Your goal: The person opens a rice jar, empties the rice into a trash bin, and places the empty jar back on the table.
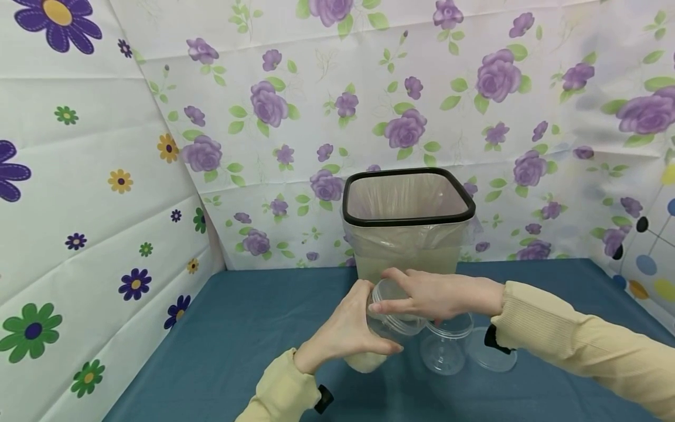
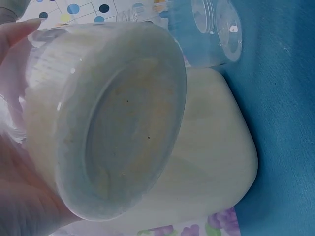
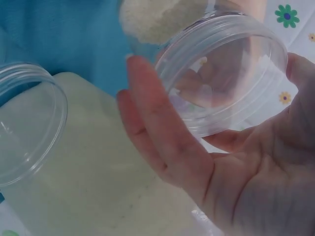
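My left hand (image 1: 343,328) grips a clear plastic jar (image 2: 123,123) and holds it tilted over the table. Pale grains (image 3: 160,19) show inside it in the right wrist view. At its upper end, my right hand (image 1: 437,293) has thumb and fingers curled round a clear round lid (image 3: 226,73), which sits at the jar's mouth. Whether the lid is threaded tight cannot be told. Just right of the held jar stands a second clear jar (image 1: 443,354), uncovered, partly behind my right hand. Beside it a clear flat lid (image 1: 495,354) lies on the table.
A pale waste bin (image 1: 406,249) with a black rim and plastic liner stands directly behind the hands. Blue cloth (image 1: 237,328) covers the table. Flowered sheets (image 1: 295,146) hang at the back and left, a dotted one (image 1: 651,264) at the right.
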Demonstrator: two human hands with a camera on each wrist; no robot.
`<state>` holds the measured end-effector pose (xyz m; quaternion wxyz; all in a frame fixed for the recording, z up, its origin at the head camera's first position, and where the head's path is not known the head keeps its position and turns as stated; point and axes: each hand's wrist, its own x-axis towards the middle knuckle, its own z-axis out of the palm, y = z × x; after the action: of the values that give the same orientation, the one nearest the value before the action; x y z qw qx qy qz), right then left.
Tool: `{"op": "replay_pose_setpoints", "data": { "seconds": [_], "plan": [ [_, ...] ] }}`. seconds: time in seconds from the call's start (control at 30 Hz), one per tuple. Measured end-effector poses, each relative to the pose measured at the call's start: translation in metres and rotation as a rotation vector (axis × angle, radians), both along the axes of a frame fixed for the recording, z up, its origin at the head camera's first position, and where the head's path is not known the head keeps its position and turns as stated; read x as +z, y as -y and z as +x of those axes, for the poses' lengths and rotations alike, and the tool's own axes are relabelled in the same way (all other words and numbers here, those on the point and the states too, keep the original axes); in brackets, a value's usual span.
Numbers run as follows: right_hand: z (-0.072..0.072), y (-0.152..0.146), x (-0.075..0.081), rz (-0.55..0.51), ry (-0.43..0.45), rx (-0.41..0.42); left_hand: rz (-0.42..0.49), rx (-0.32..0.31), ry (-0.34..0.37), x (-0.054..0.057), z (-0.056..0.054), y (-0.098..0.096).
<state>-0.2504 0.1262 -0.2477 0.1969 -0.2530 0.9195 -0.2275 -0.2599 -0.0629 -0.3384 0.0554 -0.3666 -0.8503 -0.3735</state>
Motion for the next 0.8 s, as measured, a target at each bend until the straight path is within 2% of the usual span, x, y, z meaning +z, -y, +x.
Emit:
{"op": "replay_pose_setpoints", "data": {
  "seconds": [0.1,0.2,0.33,0.43,0.53,0.63,0.8],
  "plan": [
    [0.000,0.000,-0.001,-0.002,0.026,-0.005,-0.004,0.002,-0.011,-0.001,0.000,0.000],
    [0.001,0.001,-0.002,0.008,0.002,0.031,0.004,-0.008,-0.015,-0.002,0.000,0.000],
    [0.003,0.001,-0.005,0.049,-0.114,0.122,0.013,-0.009,-0.026,-0.002,0.001,0.001],
    [0.005,0.001,-0.010,0.059,-0.196,0.149,0.023,-0.008,-0.017,-0.002,0.002,0.002],
    [0.007,0.000,-0.016,0.025,-0.253,0.163,0.046,-0.013,0.019,-0.001,0.003,0.003],
    [0.006,0.000,-0.021,-0.008,-0.352,0.217,0.075,-0.021,0.052,0.001,0.004,0.004],
    [0.005,0.000,-0.026,-0.033,-0.483,0.287,0.160,-0.079,0.123,0.001,0.004,0.007]
  ]
}}
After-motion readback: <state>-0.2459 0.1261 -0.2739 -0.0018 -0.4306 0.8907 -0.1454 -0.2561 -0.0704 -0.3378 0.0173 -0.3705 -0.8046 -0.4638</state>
